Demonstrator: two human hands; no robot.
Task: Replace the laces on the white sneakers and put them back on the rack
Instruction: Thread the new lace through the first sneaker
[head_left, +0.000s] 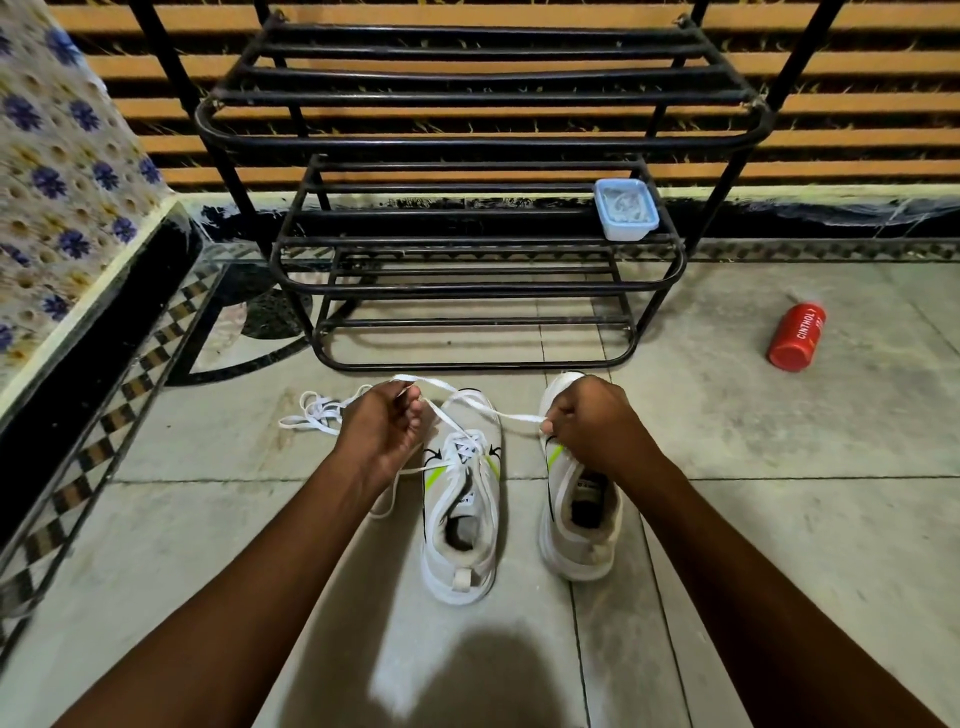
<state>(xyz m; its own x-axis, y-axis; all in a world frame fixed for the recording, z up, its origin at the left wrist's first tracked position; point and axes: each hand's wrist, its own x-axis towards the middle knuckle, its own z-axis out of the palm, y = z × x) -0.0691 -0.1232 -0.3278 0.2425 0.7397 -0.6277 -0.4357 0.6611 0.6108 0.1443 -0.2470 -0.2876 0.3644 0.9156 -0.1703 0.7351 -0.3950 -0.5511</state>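
Both hands pinching the lace (470, 402): left hand (382, 431) at 11 o'clock of the left sneaker (462, 519), right hand (592, 426) over the right sneaker (579, 525). Best kept taut, ends even, flat through the eyelets.

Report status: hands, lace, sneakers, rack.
Left hand and right hand both pinching white lace. Left sneaker half-laced. Rack unobstructed.

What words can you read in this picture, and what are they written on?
"CINTHOL": white letters on the red can lying on the floor.
Smaller print beside it on the can: too blurred to read.
Insole label inside the right sneaker: too small to read.
Plastic box on the shoe rack: no words visible.
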